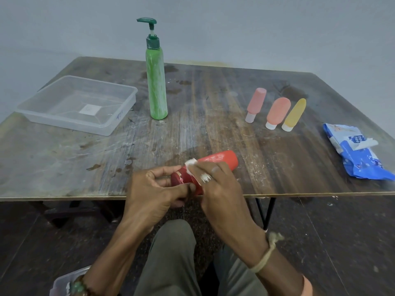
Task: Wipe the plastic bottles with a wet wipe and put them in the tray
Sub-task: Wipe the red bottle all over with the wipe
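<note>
Left hand point(154, 189) grips red bottle point(222, 160), pointing far-right; right hand point(218, 180) presses wipe point(190, 162).

The blue wipes pack point(359, 154), well right of the pump bottle point(157, 86), reads "mee mee" on its white flap point(356, 139). Left of the bottle, the tray point(70, 124) bears blue handwriting I can't make out.

A red bottle point(220, 160) is held on its side over the near edge of the table point(213, 107), and a small white wipe point(190, 163) is pressed to its upper side. A tall green pump bottle point(157, 82) is stood upright just right of the clear tray point(64, 121), at far left. A pink bottle point(256, 101), salmon bottle point(277, 111) and yellow bottle point(296, 113) are ranged at right, white caps nearest.
</note>
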Demonstrator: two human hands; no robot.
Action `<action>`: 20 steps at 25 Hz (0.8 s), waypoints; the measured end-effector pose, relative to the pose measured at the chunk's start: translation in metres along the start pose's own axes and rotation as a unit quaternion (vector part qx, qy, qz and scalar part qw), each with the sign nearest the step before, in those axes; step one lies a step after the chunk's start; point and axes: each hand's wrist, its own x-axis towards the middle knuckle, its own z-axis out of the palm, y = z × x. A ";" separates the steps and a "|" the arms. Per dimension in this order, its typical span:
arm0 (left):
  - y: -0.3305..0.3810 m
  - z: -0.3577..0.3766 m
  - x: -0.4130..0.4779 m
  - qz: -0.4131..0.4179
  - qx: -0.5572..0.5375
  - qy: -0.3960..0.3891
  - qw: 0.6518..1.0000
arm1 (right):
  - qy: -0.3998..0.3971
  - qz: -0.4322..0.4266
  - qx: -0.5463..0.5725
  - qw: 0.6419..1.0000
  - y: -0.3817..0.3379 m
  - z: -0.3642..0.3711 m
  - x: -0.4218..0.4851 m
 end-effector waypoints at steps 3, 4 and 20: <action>-0.004 -0.005 0.002 -0.016 -0.003 0.011 1.000 | -0.023 0.061 0.021 0.998 0.029 -0.009 -0.032; -0.005 -0.006 0.002 -0.012 0.004 0.011 1.000 | -0.006 0.088 0.033 0.996 0.036 -0.014 -0.033; 0.001 -0.002 -0.006 0.036 0.069 0.032 0.996 | -0.046 0.094 -0.014 0.994 -0.011 -0.010 0.015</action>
